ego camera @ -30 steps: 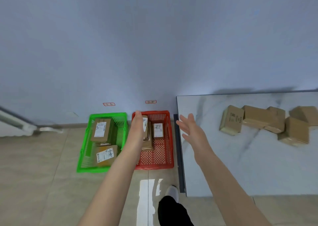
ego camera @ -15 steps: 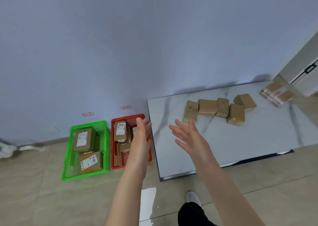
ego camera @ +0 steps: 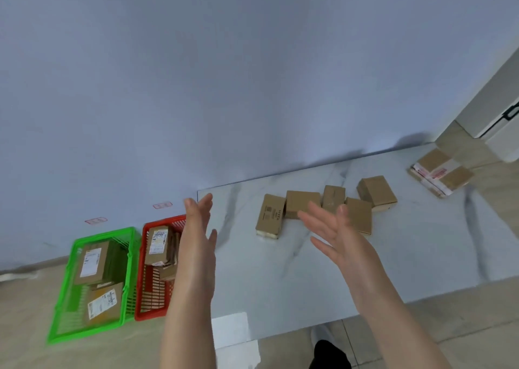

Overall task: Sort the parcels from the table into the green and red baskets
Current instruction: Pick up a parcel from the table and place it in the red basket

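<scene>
Five brown cardboard parcels [ego camera: 302, 204] lie bunched, edges touching, toward the back of the marble-patterned bench [ego camera: 407, 250], with a taped parcel [ego camera: 441, 173] apart at its far right corner and bare slab in front. The right hand [ego camera: 334, 233] hovers in front of the bunch and the left hand [ego camera: 196, 236] over the bench's left edge, the fingers [ego camera: 204, 207] of both straight, spread and holding nothing. On the floor beside that edge, the slatted plastic red basket [ego camera: 163, 221] and green basket [ego camera: 104, 232] hold labelled boxes [ego camera: 94, 262].

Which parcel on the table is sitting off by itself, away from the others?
The parcel with red-and-white tape, at the far right end of the table. The five plain brown parcels are bunched together mid-table.
</scene>
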